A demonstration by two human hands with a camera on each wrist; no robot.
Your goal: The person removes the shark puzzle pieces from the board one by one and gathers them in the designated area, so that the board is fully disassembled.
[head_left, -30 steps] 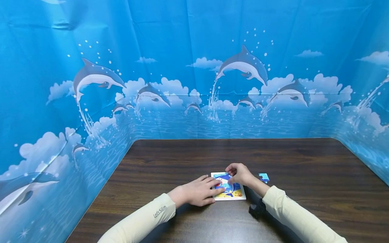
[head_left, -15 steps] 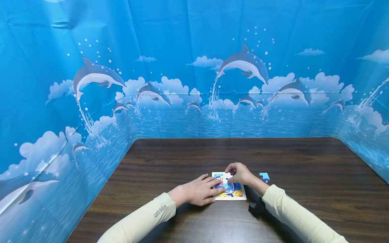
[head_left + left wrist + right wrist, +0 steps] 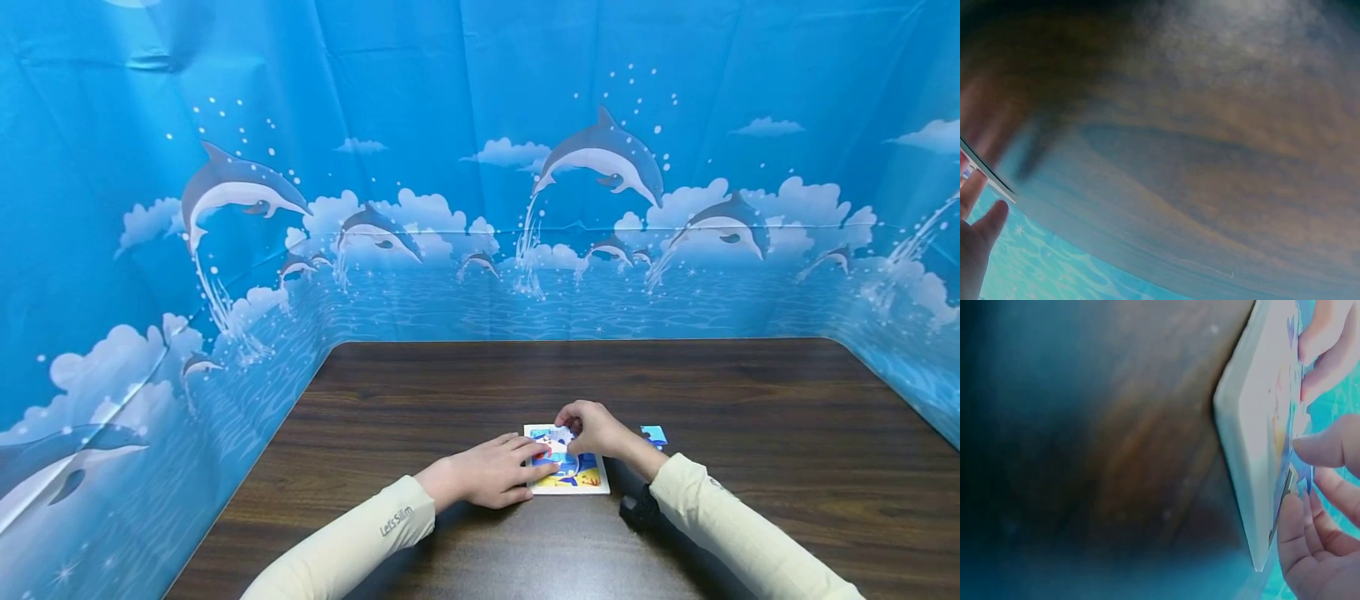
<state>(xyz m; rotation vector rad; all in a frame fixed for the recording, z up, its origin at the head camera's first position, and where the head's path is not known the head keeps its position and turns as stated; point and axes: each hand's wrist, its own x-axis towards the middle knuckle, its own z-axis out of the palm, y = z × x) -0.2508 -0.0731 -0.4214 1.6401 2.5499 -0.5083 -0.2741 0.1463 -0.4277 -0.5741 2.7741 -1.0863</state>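
A square jigsaw puzzle board [image 3: 592, 479] with a white border and a colourful sea picture lies on the table. My left hand [image 3: 495, 473] rests on its left side with straight fingers spread over the picture. At the board's upper right, my right hand [image 3: 597, 430] pinches a blue puzzle piece [image 3: 1302, 470] between thumb and fingers; the fingers hide much of it. In the right wrist view, the piece stands tilted just at the board's surface. Another blue puzzle piece [image 3: 654, 435] lies on the table beyond my right wrist, partly covered by the forearm.
The dark wood-grain table [image 3: 420, 392] ends at a blue dolphin-print curtain [image 3: 465, 300] along the back and sides. A black wrist device [image 3: 637, 508] hangs under my right wrist, close to the tabletop. The left wrist view shows mostly blurred tabletop.
My right hand's fingers have shifted slightly, with the thumb moving a little right, and the piece under them has changed its tilt. The left hand stays on the board.
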